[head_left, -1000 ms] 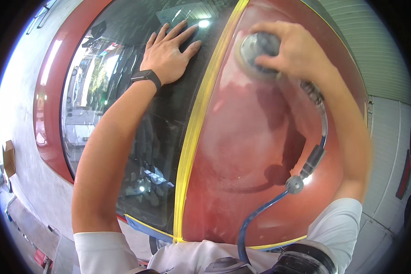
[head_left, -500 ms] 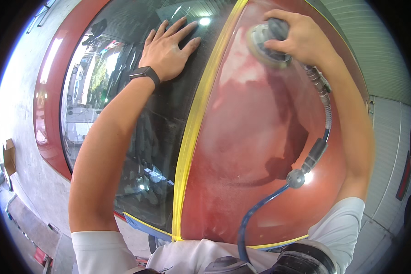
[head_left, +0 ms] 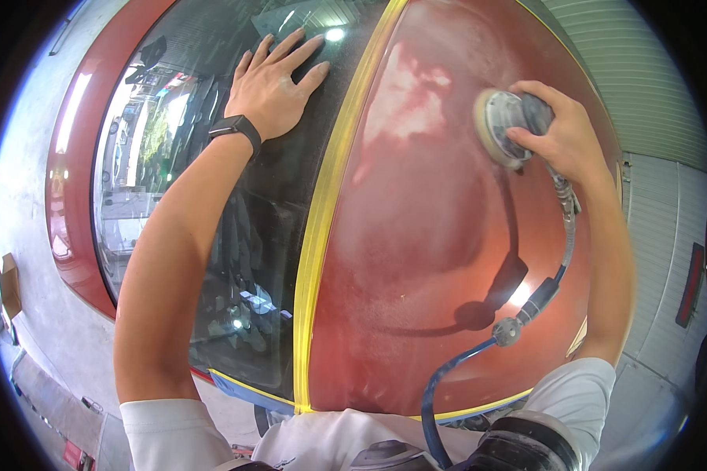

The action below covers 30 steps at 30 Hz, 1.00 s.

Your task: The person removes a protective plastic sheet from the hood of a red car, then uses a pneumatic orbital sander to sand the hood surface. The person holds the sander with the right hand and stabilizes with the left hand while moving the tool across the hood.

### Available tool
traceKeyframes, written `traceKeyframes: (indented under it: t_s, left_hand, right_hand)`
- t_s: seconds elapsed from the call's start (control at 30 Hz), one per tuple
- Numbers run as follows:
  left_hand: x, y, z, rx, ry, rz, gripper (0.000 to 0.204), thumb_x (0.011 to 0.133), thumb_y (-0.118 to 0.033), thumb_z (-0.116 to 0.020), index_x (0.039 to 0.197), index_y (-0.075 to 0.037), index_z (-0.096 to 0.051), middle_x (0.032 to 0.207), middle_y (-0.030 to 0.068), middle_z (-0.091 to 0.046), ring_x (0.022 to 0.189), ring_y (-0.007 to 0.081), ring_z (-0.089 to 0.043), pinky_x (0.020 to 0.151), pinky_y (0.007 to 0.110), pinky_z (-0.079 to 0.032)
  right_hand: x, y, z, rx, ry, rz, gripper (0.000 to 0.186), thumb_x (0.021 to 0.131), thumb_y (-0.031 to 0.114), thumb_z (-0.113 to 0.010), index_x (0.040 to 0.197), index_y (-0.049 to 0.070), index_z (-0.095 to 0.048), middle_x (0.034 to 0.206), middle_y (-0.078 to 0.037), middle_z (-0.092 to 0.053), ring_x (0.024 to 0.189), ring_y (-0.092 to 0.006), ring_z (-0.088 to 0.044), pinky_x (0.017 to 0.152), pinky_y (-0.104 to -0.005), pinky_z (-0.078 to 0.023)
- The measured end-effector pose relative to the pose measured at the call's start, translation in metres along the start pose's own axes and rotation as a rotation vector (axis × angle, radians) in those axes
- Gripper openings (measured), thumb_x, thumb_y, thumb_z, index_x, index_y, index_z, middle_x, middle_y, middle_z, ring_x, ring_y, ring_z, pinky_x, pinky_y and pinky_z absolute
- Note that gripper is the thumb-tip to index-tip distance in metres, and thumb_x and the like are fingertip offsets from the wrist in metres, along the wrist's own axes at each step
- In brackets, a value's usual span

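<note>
My right hand [head_left: 562, 129] wraps round an air sander [head_left: 511, 125], its round pale pad resting on the red car panel [head_left: 416, 228]. From the sander a blue air hose [head_left: 456, 365] runs back toward me through a round grey fitting [head_left: 507, 331]. The panel looks hazy and dull, with paler whitish patches toward its far end. On the dark car window [head_left: 251, 212] my left hand [head_left: 271, 86] lies flat with its fingers spread. A black watch [head_left: 237, 129] is on that wrist.
Yellow masking tape [head_left: 330, 196] runs along the border between glass and panel. Blue masking film [head_left: 247, 390] hangs at the near edge. A respirator or similar dark gear [head_left: 530, 443] shows at my chest. A cardboard box [head_left: 9, 284] stands on the floor at left.
The sander in my right hand has moved nearer and to the right across the panel, and its hose moved along. My left hand stays spread on the glass; the whole view has shifted slightly.
</note>
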<state>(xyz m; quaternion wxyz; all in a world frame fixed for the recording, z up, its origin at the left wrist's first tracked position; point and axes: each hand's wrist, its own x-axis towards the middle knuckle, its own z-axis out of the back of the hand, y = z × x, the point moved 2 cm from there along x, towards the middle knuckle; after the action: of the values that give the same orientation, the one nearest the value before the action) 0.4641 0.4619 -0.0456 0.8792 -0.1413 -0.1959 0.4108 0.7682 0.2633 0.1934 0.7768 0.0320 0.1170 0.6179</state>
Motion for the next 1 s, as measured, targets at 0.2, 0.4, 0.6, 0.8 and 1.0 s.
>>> traceKeyframes:
  t_s: [0.2, 0.4, 0.6, 0.8, 1.0]
  left_hand:
    - [0.006, 0.001, -0.002, -0.043, -0.038, -0.014, 0.062, 0.116, -0.065, -0.044, 0.173, -0.042, -0.048, 0.185, -0.0018, -0.039, 0.174, 0.0320, -0.026, 0.144, 0.053, -0.016]
    - [0.007, 0.006, -0.005, 0.156, 0.059, -0.065, 0.062, 0.119, -0.064, -0.040, 0.176, -0.041, -0.044, 0.186, -0.0007, -0.038, 0.173, 0.0345, -0.028, 0.143, 0.054, -0.018]
    - [-0.003, 0.010, -0.011, -0.021, -0.018, -0.054, 0.063, 0.116, -0.064, -0.044, 0.174, -0.040, -0.048, 0.185, 0.0006, -0.039, 0.173, 0.0339, -0.029, 0.143, 0.053, -0.018]
    - [-0.004, 0.009, -0.013, 0.010, -0.017, -0.055, 0.063, 0.118, -0.065, -0.042, 0.175, -0.040, -0.045, 0.186, -0.0015, -0.038, 0.173, 0.0335, -0.029, 0.143, 0.053, -0.018]
    - [-0.007, 0.009, -0.019, 0.004, -0.047, -0.049, 0.062, 0.116, -0.064, -0.043, 0.174, -0.042, -0.046, 0.185, -0.0011, -0.039, 0.174, 0.0330, -0.028, 0.143, 0.053, -0.018]
  right_hand:
    - [-0.006, 0.017, -0.004, 0.022, -0.023, -0.105, 0.054, 0.083, 0.026, -0.092, 0.133, 0.010, -0.078, 0.116, -0.013, -0.081, 0.104, -0.0297, -0.078, 0.097, -0.0411, -0.061]
    - [-0.045, 0.117, -0.053, -0.102, 0.027, 0.373, 0.052, 0.081, 0.024, -0.094, 0.131, 0.022, -0.079, 0.121, -0.013, -0.075, 0.093, -0.0376, -0.079, 0.080, -0.0468, -0.065]
    - [-0.091, 0.151, -0.067, -0.091, 0.247, 0.368, 0.054, 0.079, 0.025, -0.095, 0.132, 0.025, -0.080, 0.125, -0.013, -0.075, 0.085, -0.0359, -0.080, 0.070, -0.0468, -0.066]
    - [-0.021, 0.080, -0.045, -0.071, -0.039, 0.270, 0.049, 0.083, 0.030, -0.089, 0.131, 0.018, -0.081, 0.105, -0.018, -0.077, 0.098, -0.0417, -0.076, 0.088, -0.0511, -0.062]
    - [0.000, 0.075, -0.036, -0.039, 0.040, 0.168, 0.057, 0.079, 0.022, -0.094, 0.133, 0.013, -0.079, 0.105, -0.016, -0.077, 0.096, -0.0354, -0.076, 0.090, -0.0446, -0.061]
